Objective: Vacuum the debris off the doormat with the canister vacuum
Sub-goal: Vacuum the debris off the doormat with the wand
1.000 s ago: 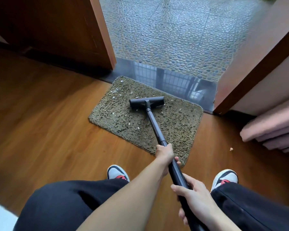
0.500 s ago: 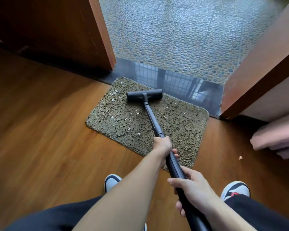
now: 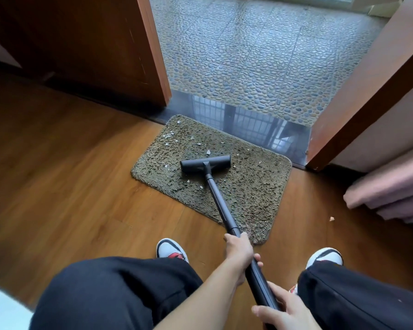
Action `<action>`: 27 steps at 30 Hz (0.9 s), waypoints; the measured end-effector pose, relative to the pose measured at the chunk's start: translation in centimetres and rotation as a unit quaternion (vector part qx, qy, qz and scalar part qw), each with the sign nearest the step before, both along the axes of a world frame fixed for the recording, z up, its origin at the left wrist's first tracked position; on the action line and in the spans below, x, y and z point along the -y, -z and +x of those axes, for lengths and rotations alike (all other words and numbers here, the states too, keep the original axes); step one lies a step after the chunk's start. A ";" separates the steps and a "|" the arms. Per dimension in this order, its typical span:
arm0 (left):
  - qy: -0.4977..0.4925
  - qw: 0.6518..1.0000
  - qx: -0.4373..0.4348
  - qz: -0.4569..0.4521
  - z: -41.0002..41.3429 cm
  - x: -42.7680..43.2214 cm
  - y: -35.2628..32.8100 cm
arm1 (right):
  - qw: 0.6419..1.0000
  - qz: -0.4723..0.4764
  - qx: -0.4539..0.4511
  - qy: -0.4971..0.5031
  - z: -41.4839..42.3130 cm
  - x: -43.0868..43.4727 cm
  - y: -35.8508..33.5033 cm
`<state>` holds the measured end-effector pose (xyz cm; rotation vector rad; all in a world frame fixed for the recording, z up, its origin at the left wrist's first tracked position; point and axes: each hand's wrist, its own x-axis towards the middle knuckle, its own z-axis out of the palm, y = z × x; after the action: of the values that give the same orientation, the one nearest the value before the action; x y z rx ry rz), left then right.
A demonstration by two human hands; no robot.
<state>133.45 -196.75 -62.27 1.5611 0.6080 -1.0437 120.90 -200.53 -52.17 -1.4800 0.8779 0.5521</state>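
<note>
Left arm reaches forward and down from lower centre, forearm bare. The left hand (image 3: 240,252) clasps the black vacuum wand (image 3: 221,203) from above, fingers curled round the tube, knuckles up, at the near edge of the doormat (image 3: 253,186). The right hand (image 3: 286,313) sits lower on the same tube at the bottom of the view, thumb lying across the near side, fingers wrapped under it; both hands are grasping the wand. The wand runs up and leftward from the hands, tilted, to the floor nozzle (image 3: 205,163), which rests flat on the mat's pile about mid-mat, set crosswise and well ahead of the left hand. The mat is olive shag with rounded corners and lies skewed on the wooden floor (image 3: 69,175), its far edge against the dark glossy threshold (image 3: 248,122). Pale debris flecks (image 3: 169,135) cluster toward the far left corner. One larger chip lies just beyond the nozzle, and a few lie on its near side, left of the wand. A stray crumb (image 3: 331,218) sits on the bare boards to the right, off the mat. Knees in black trousers (image 3: 117,294) frame the arms. The left shoe (image 3: 171,250) and right shoe (image 3: 324,257) stand either side of the wand, just short of the mat. Pebble tiling (image 3: 248,55) lies past the threshold, with pink fabric (image 3: 391,191) at far right.
</note>
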 end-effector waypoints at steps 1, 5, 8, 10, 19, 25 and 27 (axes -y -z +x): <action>-0.001 1.000 -0.001 0.003 -0.6 -0.5 -0.1 | 1.000 0.000 -0.003 -0.008 -0.4 -0.4 -0.1; -0.011 1.000 -0.007 0.011 -1.8 -1.8 -0.7 | 1.000 0.001 -0.020 0.006 -1.5 -1.6 -0.5; -0.019 1.000 -0.013 0.010 -2.4 -2.2 -1.1 | 1.000 0.009 -0.014 0.009 -2.0 -2.0 -0.6; -0.021 1.000 -0.006 0.007 -2.2 -2.1 -1.2 | 1.000 0.004 -0.014 0.026 -1.9 -2.0 -0.4; -0.017 1.000 0.004 -0.002 2.7 2.9 0.1 | 0.998 -0.008 0.015 0.061 2.0 1.5 0.7; -0.051 0.999 0.006 -0.008 6.8 5.8 1.5 | 0.999 -0.023 0.011 0.038 6.7 4.9 2.2; -0.061 0.998 0.001 0.002 7.8 6.7 0.7 | 0.999 -0.021 0.004 0.032 7.8 6.0 1.6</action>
<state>141.21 -203.44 -62.99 1.5088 0.6953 -0.9495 128.74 -206.56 -53.74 -1.4856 0.9326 0.4838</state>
